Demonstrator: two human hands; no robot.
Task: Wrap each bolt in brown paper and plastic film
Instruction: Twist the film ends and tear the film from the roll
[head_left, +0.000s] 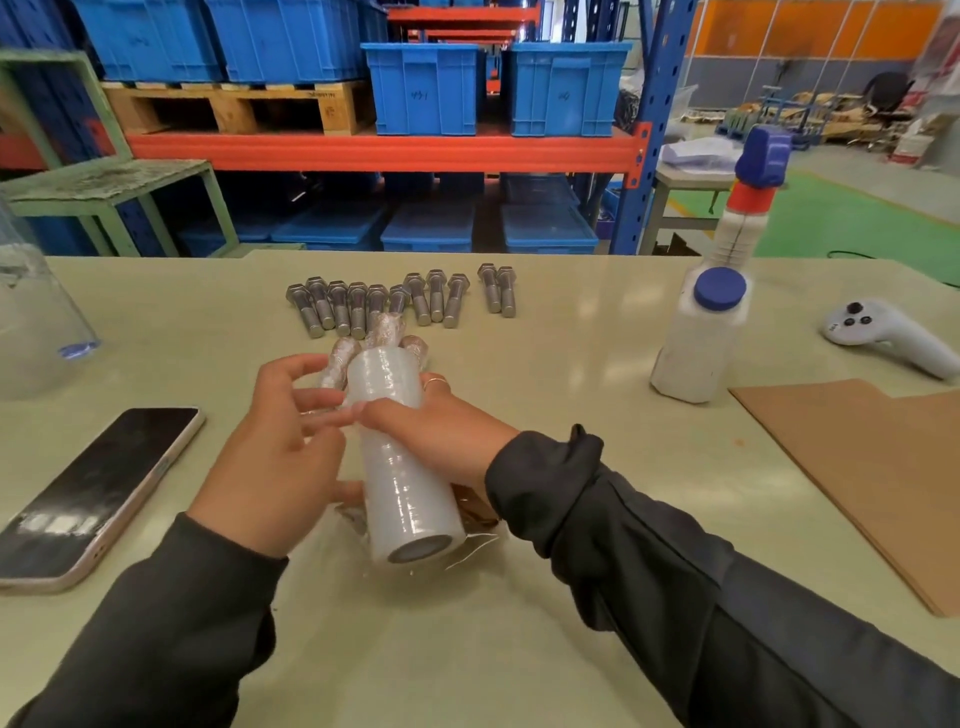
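1. Nearest to us, our two dark sleeves reach in over the pale green table (519, 649).
2. We hold the roll of plastic film (402, 462) between our hands, just above the table, its open core end pointing toward us.
3. Our right hand (441, 431) wraps over the roll from the right, fingers curled around its far half, a ring on one finger.
4. Our left hand (280, 457) sits against the roll's left side, its fingers loosely bent and pinching at the film edge near the right thumb.
5. A loose tail of film and a bit of brown paper lie under the roll's near end.
6. Three wrapped bolts (387, 332) lie just beyond the roll.
7. A row of bare bolts (363, 306) lies farther back.
8. A phone (98, 493) lies to the left, a spray bottle (711, 317) and a white controller (883, 335) to the right, with brown paper sheets (872, 467) at the right edge.
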